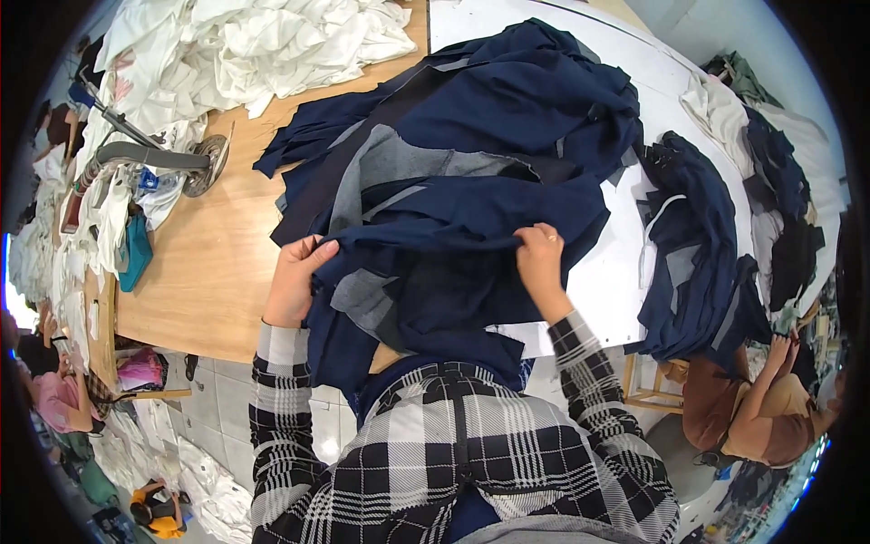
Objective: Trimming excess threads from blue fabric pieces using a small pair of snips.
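Wooden tabletop point(199, 299) bears navy fabric point(453, 210), pinched in left fingers point(323, 254) and right fingers point(529, 234).

Close fisheye view from head height (left camera), downward onto the table point(213, 290).

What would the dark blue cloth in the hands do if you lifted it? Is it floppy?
The dark blue cloth would probably flop and sag, because it bends into soft folds between the left hand and right hand. It probably wouldn't roll, since it lies in loose layers.
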A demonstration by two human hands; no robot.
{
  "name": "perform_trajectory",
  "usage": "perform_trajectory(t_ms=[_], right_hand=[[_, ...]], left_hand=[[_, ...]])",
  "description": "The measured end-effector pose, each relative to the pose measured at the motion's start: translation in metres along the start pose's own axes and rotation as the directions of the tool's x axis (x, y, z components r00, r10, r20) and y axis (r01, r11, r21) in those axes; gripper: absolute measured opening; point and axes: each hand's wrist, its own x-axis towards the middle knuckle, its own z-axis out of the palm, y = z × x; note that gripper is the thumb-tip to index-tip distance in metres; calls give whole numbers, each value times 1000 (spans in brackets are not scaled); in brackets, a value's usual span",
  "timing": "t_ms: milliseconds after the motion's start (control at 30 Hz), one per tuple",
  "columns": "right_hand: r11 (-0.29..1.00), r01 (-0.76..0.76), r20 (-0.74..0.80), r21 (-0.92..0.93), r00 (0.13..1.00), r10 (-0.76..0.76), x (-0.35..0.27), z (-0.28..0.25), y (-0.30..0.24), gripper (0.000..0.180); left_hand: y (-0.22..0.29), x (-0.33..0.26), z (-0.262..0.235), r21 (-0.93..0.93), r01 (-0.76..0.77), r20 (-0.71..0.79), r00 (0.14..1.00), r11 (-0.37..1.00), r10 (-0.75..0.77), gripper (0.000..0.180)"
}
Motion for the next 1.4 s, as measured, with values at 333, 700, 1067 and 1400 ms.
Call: perform_trajectory(t_ms=[333,700,1067,1400], right_hand=[[595,-511,372,621,860,350,81,-97,48,10],[999,12,-118,-30,993,-16,66,-72,9,26],[-551,-533,696,642,707,126,10,-35,-134,18],[-694,-305,538,652,831,141,-21,-45,-92,34]], left_hand=[[14,19,-14,156,102,-66,993,982,-93,13],[9,26,13,-320,314,-20,941,894,-338,15],[17,29,106,212,-191,377,921,959,100,24],[1,-14,93,208,-112,212,975,972,67,22]])
